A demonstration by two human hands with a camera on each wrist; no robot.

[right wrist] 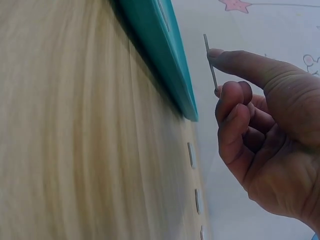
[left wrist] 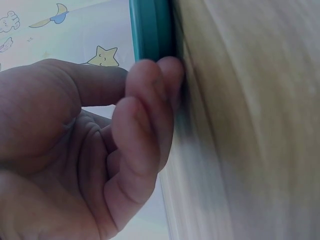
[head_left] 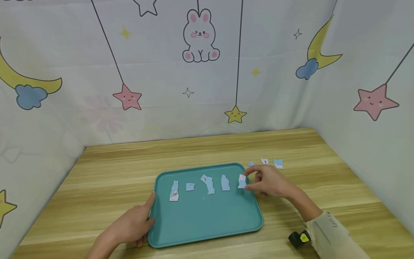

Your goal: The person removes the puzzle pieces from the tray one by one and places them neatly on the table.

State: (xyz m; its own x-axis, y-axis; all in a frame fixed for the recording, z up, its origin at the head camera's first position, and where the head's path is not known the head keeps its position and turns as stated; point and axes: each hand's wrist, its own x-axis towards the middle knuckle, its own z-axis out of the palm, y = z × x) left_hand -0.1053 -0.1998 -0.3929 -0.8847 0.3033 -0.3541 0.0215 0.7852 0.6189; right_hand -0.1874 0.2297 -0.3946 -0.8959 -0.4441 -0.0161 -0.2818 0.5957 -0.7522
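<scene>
My right hand [head_left: 270, 181] is over the right edge of the teal tray [head_left: 207, 223], pinching a thin, irregular blue and white card piece [head_left: 242, 181] between thumb and fingers. In the right wrist view that card piece [right wrist: 211, 62] shows edge-on, raised above the tray's level. Several similar pieces lie in a row across the upper half of the tray, from one with a small picture [head_left: 174, 190] at the left to a plain blue one [head_left: 225, 182]. At the tray's left rim, my left hand [head_left: 134, 221] holds the edge; its fingertips meet the rim in the left wrist view.
Beyond the tray's upper right corner, more card pieces lie on the wooden table [head_left: 106, 183], among them a blue one [head_left: 278, 163] and a white one [head_left: 264, 161]. A black object with a yellow mark [head_left: 299, 238] is by the right sleeve. Patterned cloth surrounds the table.
</scene>
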